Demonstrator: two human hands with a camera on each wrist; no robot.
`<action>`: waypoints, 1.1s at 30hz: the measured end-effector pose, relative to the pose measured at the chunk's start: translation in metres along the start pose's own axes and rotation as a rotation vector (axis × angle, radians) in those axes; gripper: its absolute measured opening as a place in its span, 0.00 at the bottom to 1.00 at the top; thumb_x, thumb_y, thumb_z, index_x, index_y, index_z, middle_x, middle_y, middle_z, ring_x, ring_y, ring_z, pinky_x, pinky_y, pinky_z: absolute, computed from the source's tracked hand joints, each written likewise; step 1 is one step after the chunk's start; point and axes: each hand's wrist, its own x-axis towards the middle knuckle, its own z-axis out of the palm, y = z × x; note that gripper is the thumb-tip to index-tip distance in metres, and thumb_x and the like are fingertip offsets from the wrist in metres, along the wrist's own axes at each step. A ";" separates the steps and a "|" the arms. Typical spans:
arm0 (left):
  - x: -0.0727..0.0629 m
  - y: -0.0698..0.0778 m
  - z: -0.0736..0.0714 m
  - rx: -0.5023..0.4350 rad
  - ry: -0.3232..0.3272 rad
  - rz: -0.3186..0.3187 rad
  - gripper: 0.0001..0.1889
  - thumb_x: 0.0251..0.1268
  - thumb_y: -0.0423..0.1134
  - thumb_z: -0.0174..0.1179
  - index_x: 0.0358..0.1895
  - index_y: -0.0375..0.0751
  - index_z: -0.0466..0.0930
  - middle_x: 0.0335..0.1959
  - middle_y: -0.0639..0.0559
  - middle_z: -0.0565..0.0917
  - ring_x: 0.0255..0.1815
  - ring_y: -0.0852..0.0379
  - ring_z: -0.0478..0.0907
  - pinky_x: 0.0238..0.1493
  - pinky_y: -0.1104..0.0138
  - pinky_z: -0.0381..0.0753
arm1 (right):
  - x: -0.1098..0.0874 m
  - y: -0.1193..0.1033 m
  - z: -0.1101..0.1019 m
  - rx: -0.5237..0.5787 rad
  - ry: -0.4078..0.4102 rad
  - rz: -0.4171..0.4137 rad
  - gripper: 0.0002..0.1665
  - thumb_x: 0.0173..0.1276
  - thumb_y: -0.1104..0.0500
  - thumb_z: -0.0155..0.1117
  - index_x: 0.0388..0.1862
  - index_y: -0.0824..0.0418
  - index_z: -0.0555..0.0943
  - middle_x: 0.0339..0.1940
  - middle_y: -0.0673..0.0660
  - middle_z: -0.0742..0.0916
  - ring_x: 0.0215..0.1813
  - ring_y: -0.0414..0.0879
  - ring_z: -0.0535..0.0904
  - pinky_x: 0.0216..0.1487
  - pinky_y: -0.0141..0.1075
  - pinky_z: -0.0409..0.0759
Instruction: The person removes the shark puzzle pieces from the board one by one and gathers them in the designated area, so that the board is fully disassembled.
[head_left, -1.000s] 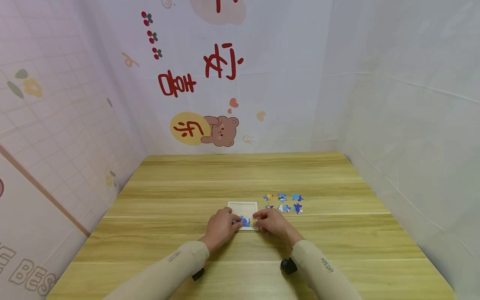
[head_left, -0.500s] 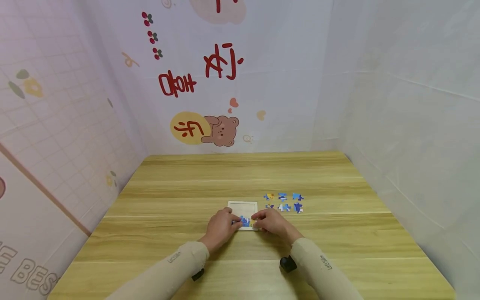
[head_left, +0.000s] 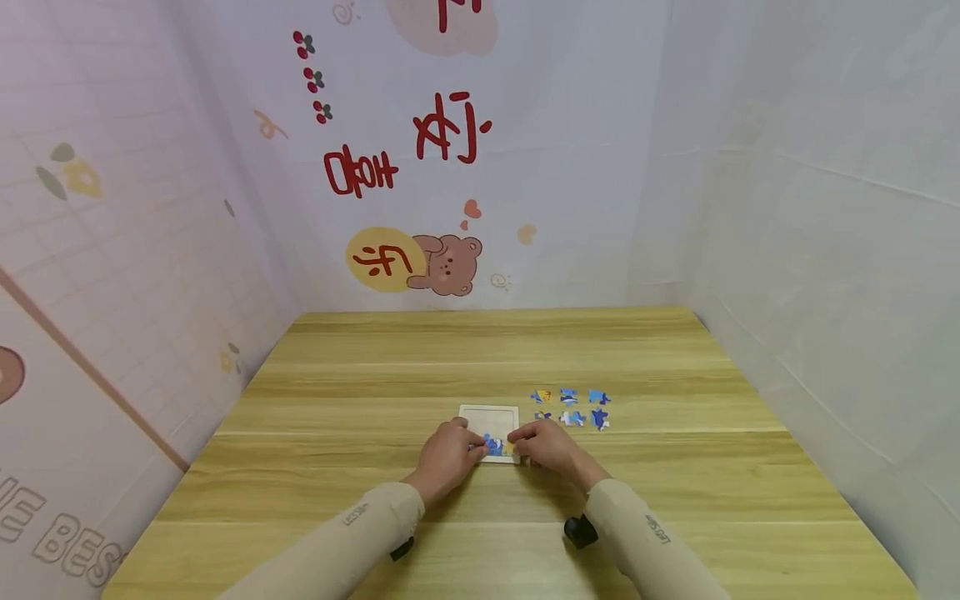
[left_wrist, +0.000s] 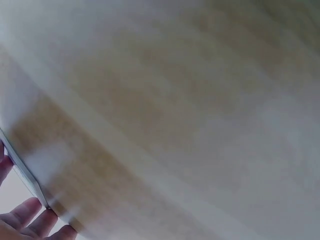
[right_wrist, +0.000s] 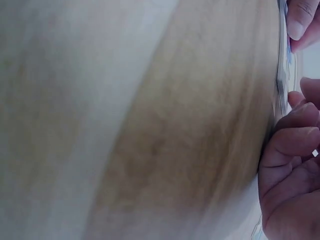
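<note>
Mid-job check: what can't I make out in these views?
Head: the tray's near left corner, hidden by the left hand.
Head: whether the right hand pinches or just touches the yellow piece; too small.
Head: exact prints on the loose pieces; too small.
Left wrist: most of the left hand, cut off at lower left.
Right wrist: the tray's face, nearly edge-on and cut off at right.

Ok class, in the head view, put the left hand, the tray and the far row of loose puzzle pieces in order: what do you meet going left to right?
Left hand, tray, yellow-and-blue piece, blue-and-white piece, blue piece at the row's right end.
</note>
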 end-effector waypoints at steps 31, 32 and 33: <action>0.000 0.003 0.001 -0.033 -0.020 -0.047 0.10 0.65 0.42 0.67 0.43 0.42 0.91 0.56 0.37 0.80 0.57 0.37 0.77 0.53 0.47 0.78 | -0.001 0.005 -0.002 0.033 -0.035 -0.010 0.19 0.63 0.65 0.68 0.54 0.67 0.83 0.29 0.53 0.80 0.26 0.43 0.71 0.27 0.33 0.70; 0.000 0.002 0.001 -0.035 -0.019 -0.049 0.10 0.65 0.42 0.67 0.43 0.42 0.91 0.56 0.37 0.80 0.57 0.37 0.77 0.53 0.47 0.78 | -0.001 0.005 -0.002 0.040 -0.037 -0.002 0.19 0.63 0.65 0.67 0.54 0.66 0.83 0.29 0.52 0.80 0.25 0.43 0.71 0.26 0.32 0.69; 0.000 0.002 0.001 -0.037 -0.017 -0.050 0.10 0.65 0.42 0.67 0.43 0.41 0.91 0.56 0.37 0.80 0.57 0.37 0.77 0.53 0.47 0.78 | -0.001 0.004 -0.003 0.055 -0.040 0.007 0.19 0.64 0.66 0.67 0.54 0.66 0.83 0.29 0.52 0.79 0.25 0.43 0.70 0.26 0.32 0.68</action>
